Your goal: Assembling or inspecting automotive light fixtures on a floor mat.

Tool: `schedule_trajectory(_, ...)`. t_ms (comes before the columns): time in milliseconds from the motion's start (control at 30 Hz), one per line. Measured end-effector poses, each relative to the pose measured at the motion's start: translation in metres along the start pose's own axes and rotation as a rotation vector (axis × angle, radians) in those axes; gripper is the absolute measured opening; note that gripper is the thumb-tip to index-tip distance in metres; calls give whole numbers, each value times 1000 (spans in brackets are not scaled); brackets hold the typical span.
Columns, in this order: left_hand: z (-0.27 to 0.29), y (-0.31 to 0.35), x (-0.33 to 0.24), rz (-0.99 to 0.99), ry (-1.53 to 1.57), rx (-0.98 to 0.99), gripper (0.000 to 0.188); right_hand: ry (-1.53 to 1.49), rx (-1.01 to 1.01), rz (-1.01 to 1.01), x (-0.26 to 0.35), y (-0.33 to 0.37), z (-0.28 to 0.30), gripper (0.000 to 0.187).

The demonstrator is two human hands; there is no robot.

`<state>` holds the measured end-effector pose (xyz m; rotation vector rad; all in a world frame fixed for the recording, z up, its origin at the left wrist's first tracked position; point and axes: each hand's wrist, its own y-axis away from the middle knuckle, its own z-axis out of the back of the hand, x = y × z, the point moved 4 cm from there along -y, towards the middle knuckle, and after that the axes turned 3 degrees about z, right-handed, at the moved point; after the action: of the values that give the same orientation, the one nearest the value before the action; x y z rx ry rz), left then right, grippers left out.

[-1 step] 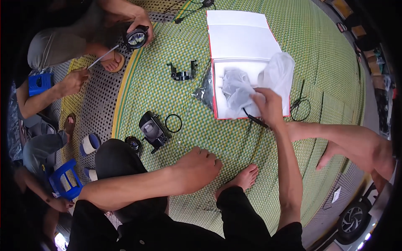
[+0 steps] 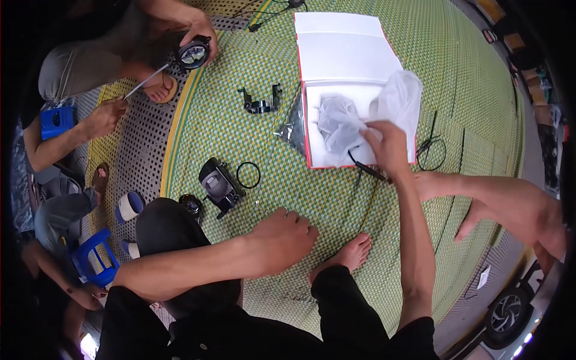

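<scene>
My right hand [image 2: 384, 147] reaches into an open white box with red edges [image 2: 312, 157] on the green woven mat [image 2: 240, 138]. Its fingertips pinch a grey plastic-wrapped item [image 2: 337, 123] inside the box, beside a white plastic bag [image 2: 401, 99]. A thin black rod [image 2: 366, 170] sticks out under this hand at the box's front edge. My left hand [image 2: 285, 237] lies palm down on the mat, fingers loosely spread and holding nothing. Nearest to it are a black lamp housing [image 2: 219, 183] and a black ring [image 2: 248, 175].
A black bracket [image 2: 259, 103] and a clear bag [image 2: 292, 127] lie left of the box, a black cable loop [image 2: 432, 153] to its right. Another person at top left holds a round lamp [image 2: 192, 54] and a screwdriver [image 2: 144, 81]. Someone's leg [image 2: 486, 195] crosses the right side. My bare foot [image 2: 348, 255] rests on the mat.
</scene>
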<state>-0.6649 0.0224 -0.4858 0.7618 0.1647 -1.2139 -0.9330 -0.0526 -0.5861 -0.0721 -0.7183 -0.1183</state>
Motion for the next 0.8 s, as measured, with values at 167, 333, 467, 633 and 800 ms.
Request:
schedule_trajectory(167, 3, -20, 21, 80, 136, 50, 30, -21, 170, -150, 4, -30, 1, 22)
schedule_trajectory(333, 10, -33, 40, 162, 106, 6, 30, -1, 73, -104, 25, -43, 2, 44)
schedule_trajectory(467, 4, -36, 37, 137, 117, 11, 30, 353, 331, -78, 44, -18, -30, 79)
schedule_trajectory(633, -8, -35, 30, 120, 77, 38, 31, 371, 294, -107, 43, -1, -37, 91)
schedule_trajectory(800, -19, -34, 23, 131, 45, 35, 25, 559, 149, -6, 60, -1, -51, 95)
